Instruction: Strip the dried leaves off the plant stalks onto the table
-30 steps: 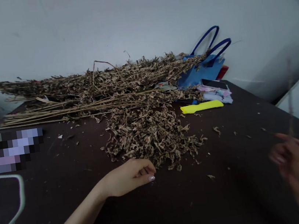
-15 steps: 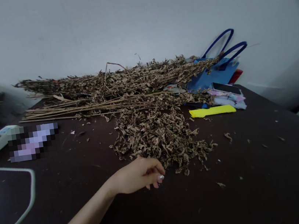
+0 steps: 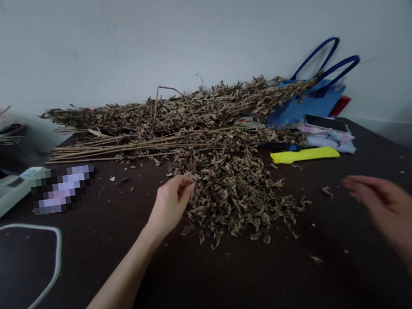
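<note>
A loose pile of dried leaves [image 3: 238, 196] lies in the middle of the dark table. At its left edge is my left hand [image 3: 170, 200], with fingers curled together and fingertips against the leaves. Whether anything is pinched in them is hidden. My right hand [image 3: 393, 205], blurred by motion, hovers over the table to the right of the pile. Its fingers look stretched out, with nothing visible in them. Behind the pile lie bare-ended dried stalks [image 3: 113, 149] and a long heap of dried leafy stems [image 3: 184, 109] along the wall.
Right of the stalks lie a yellow strip [image 3: 305, 155], a phone [image 3: 326, 122] on crumpled tissue packaging, and a blue bag [image 3: 306, 104] with dark handles. On the left are a white power strip [image 3: 12, 192], a blurred-out purple item [image 3: 65, 189] and a white cable [image 3: 57, 257].
My left hand has moved from the pile's front to its left edge. My right hand has come into view on the right. The view has shifted slightly left.
</note>
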